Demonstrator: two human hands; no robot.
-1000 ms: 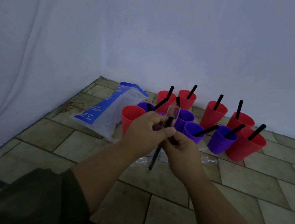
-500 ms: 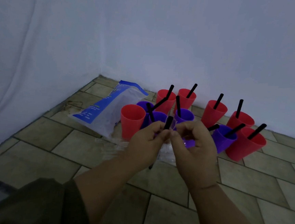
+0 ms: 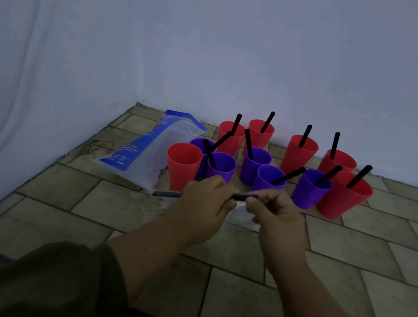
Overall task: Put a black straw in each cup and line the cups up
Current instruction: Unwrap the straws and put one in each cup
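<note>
While both hands, left hand (image 3: 202, 203) and right hand (image 3: 275, 212), pinch the level black straw (image 3: 168, 194) just near of the cups, its light, thin, probably bendable body suits a mid-length grip toward the empty red cup (image 3: 184, 165).

Dim, bluish, even light; soft focus, wide-angle bowing at edges.

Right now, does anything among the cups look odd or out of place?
Yes. The red cup at the near left holds no straw, while every other cup has one. The cups sit in a loose cluster, not a line. Both hands hold a black straw level in front of them.
</note>
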